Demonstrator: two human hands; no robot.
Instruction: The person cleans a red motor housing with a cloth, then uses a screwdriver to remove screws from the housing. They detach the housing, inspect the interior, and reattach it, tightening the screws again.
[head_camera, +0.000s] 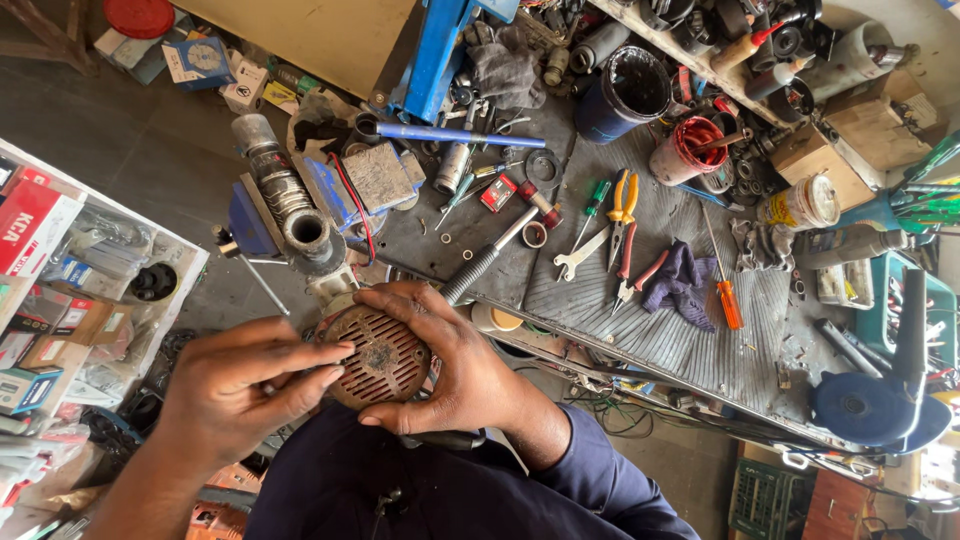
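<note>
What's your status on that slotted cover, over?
Both hands gripping: left hand, right hand. Round slotted cover held between them. Nothing in the way.

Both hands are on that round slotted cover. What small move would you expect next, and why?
Probably a small prying lift with the left hand, whose fingertips press the edge of the round rusty slotted cover. The right hand cups its far rim, as if to steady it. Whether it is loose cannot be told.

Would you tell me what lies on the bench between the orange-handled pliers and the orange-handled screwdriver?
In the head view, a crumpled purple cloth lies between the orange-handled pliers and the orange-handled screwdriver, with red-handled pliers touching its left edge.
</note>
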